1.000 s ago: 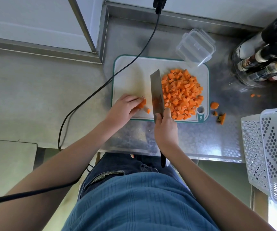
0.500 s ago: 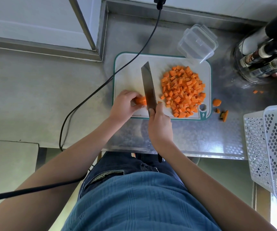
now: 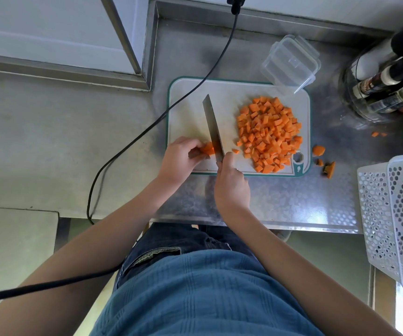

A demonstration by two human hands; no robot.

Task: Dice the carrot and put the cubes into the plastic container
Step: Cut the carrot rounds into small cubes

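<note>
A heap of orange carrot cubes [image 3: 268, 133] covers the right half of the white cutting board [image 3: 188, 110]. My left hand [image 3: 180, 158] pinches a short carrot piece [image 3: 207, 149] at the board's near left. My right hand [image 3: 232, 187] grips the handle of a cleaver [image 3: 213, 127], whose blade stands on edge against the right side of that piece. One loose cube [image 3: 235, 151] lies just right of the blade. The clear plastic container [image 3: 290, 63] sits tilted at the board's far right corner and holds no carrot.
Carrot scraps [image 3: 325, 163] lie on the steel counter right of the board. A black cable [image 3: 193, 88] crosses the board's far left corner. Bottles in a glass holder [image 3: 387, 81] stand far right, and white perforated baskets [image 3: 397, 214] sit at the right.
The cleaver moved left from the cube heap to the carrot piece in my left hand. A cut cube now lies beside the blade.
</note>
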